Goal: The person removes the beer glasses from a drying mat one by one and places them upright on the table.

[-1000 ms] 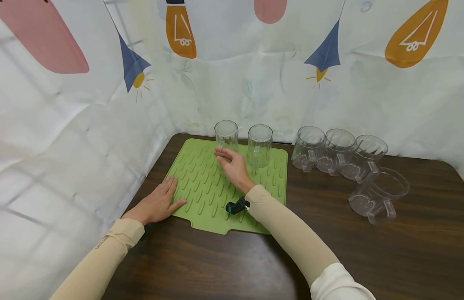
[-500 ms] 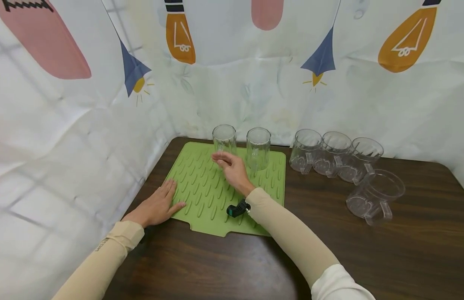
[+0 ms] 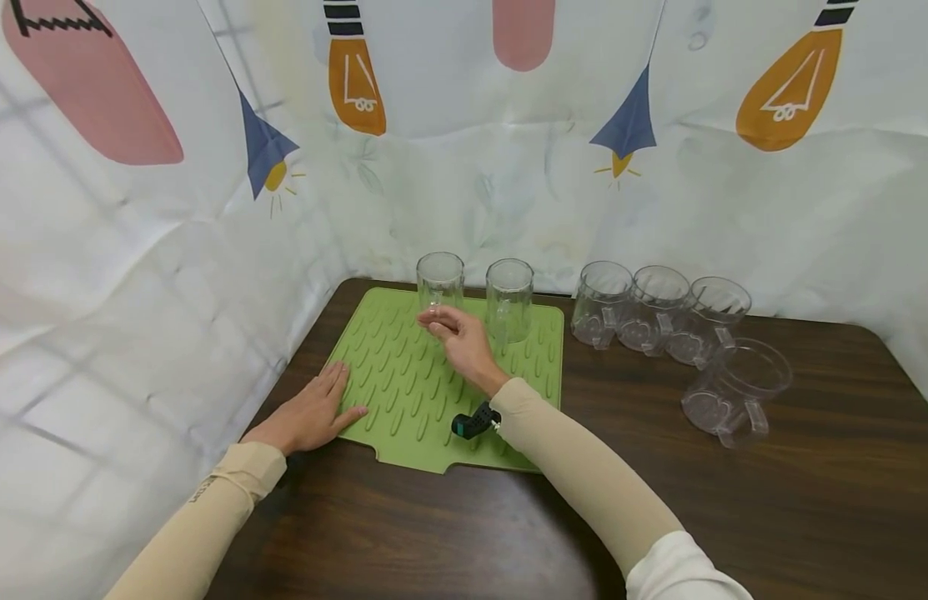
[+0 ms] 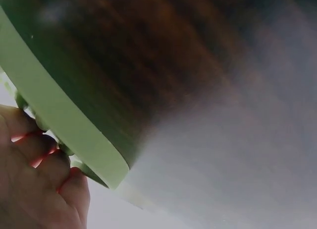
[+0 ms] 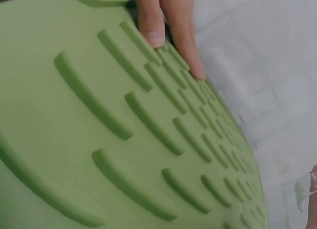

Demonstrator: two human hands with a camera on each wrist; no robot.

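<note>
A green ridged mat [image 3: 403, 417] lies on the dark wooden table. My left hand [image 3: 313, 412] rests on its left edge, fingers straight and thumb spread. Two clear mugs stand upright along the back of the mat. My right hand [image 3: 464, 343] reaches across to the left mug [image 3: 439, 280], covering its lower front, with fingers and thumb curled at its handle. A bit of that clear handle [image 5: 300, 192] shows by the fingertips at the right wrist view's edge. The other mug [image 3: 509, 304] stands just right of the hand.
Right of the mat, a row of three clear mugs [image 3: 602, 304] stands near the table's back edge. One more mug [image 3: 737, 383] sits in front of the row's right end. Patterned cloth [image 3: 464, 183] hangs behind the table and along its left side.
The head view has shifted a little, so the mat and mugs appear slightly lower and farther left. Both hands keep about the same places on the mat and at the left mug.
</note>
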